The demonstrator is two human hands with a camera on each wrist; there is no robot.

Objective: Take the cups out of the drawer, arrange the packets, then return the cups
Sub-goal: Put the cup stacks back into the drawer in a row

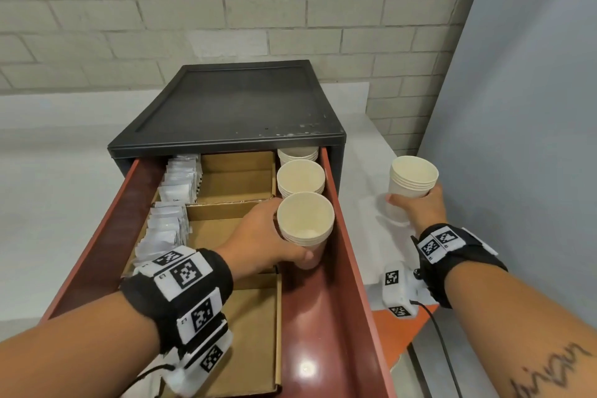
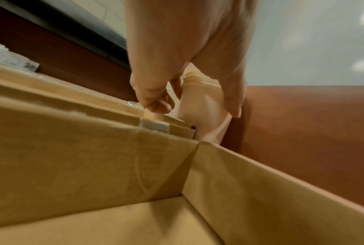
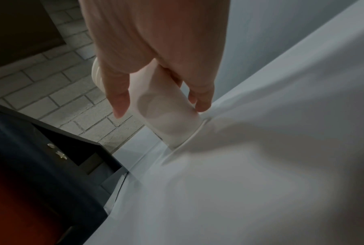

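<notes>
Black cabinet [image 1: 232, 113] on white table [image 1: 48, 191], red drawer [image 1: 339, 268] pulled open. Inside drawer: cardboard dividers [image 1: 239, 181], white packets [image 1: 174, 200] in rows along left, two cup stacks [image 1: 301, 175] at back right. Left hand [image 1: 265, 236] grips third cup stack [image 1: 305, 226] in drawer's right channel. Right hand [image 1: 420, 207] grips another cup stack [image 1: 412, 182], base on table right of cabinet.

Head view bright, even overhead light; glare spot on red drawer [image 1: 323, 317] floor, edges bowed by wide lens. Wrist views soft, motion-blurred; right wrist dim, hand shadow across white desk [image 3: 260, 174].
</notes>
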